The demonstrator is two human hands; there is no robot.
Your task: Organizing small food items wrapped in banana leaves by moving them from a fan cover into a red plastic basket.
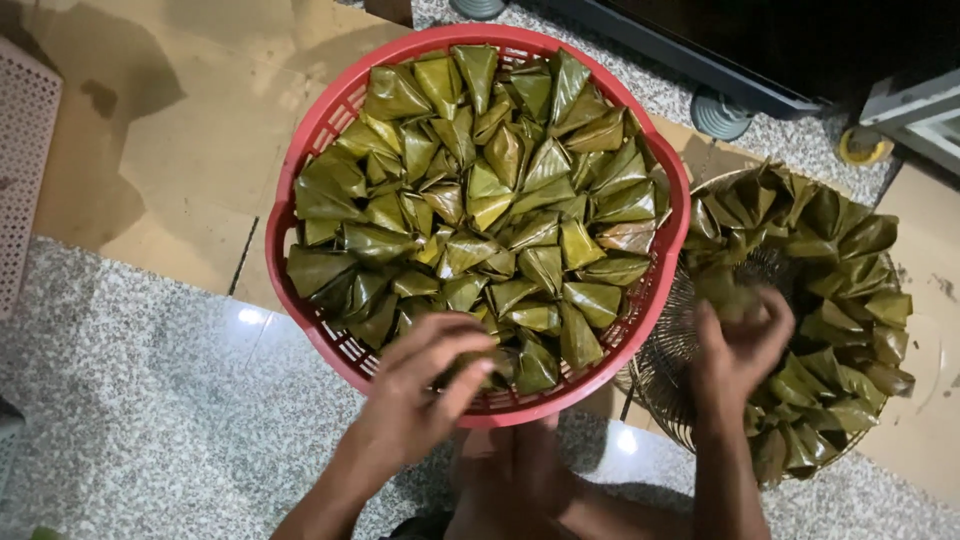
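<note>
Over the near edge of the red basket [300,170], the left hand [425,385] curls its fingers onto a leaf-wrapped parcel [500,365]. Dozens fill that basket (too many to count). Beside it, the right hand [740,345] closes on another parcel [725,290] in the half-ringed wire basket [660,365].

A speckled grey stone floor [150,400] carries everything, with flattened tan cardboard [180,150] spread over its upper part. A round red plastic basket [300,180] rests partly on the cardboard, partly on the stone. Just beside it to the right stands a round wire basket [665,385]. A perforated white panel [20,170] lies at the left edge.
</note>
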